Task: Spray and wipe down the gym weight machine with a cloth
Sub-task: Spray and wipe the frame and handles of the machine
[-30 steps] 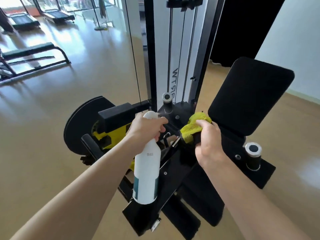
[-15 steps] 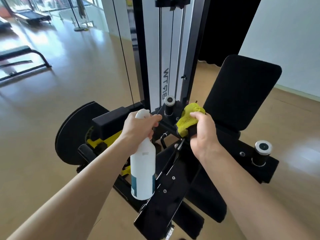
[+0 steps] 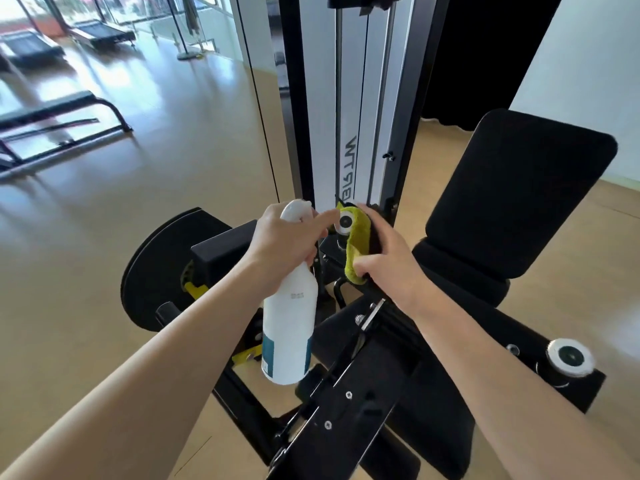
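Two bare arms reach in from the near edge over the black weight machine (image 3: 349,403): the left hand (image 3: 284,247) grips the neck of a white spray bottle (image 3: 289,327) hanging upright, forefinger stretched toward the trigger. Just right, the right hand (image 3: 388,261) has its fingers (image 3: 367,268) clamped on a yellow cloth (image 3: 355,247), pressed round a black post with a white end cap (image 3: 345,221). Farther back stand the black pad (image 3: 526,188), the white weight tower (image 3: 349,98), and a bench (image 3: 55,112) far left.
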